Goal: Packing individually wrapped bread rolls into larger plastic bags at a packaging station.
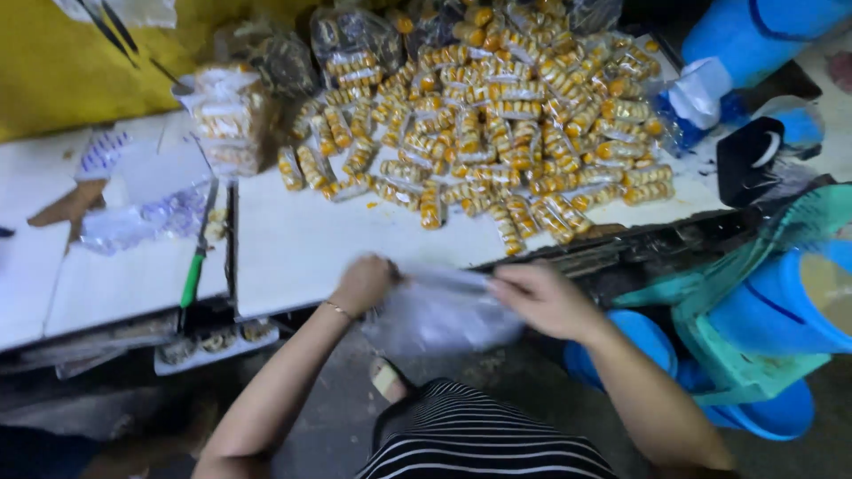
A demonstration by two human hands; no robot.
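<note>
Both hands work just off the near edge of the white bench (293,239), over the floor gap. The left hand (362,284) and right hand (543,297) are each closed on the top of a clear plastic bag (444,315) stretched between them, hanging below that edge. The bench strip nearest the hands is bare. Toward its far edge spreads a heap of wrapped biscuit packets (497,124). A green-handled knife (197,257) lies at the left seam, well apart. Blue buckets (772,310) crowd the right side.

Clear glossy plastic bag (444,310); smooth white tabletop (302,239).
</note>
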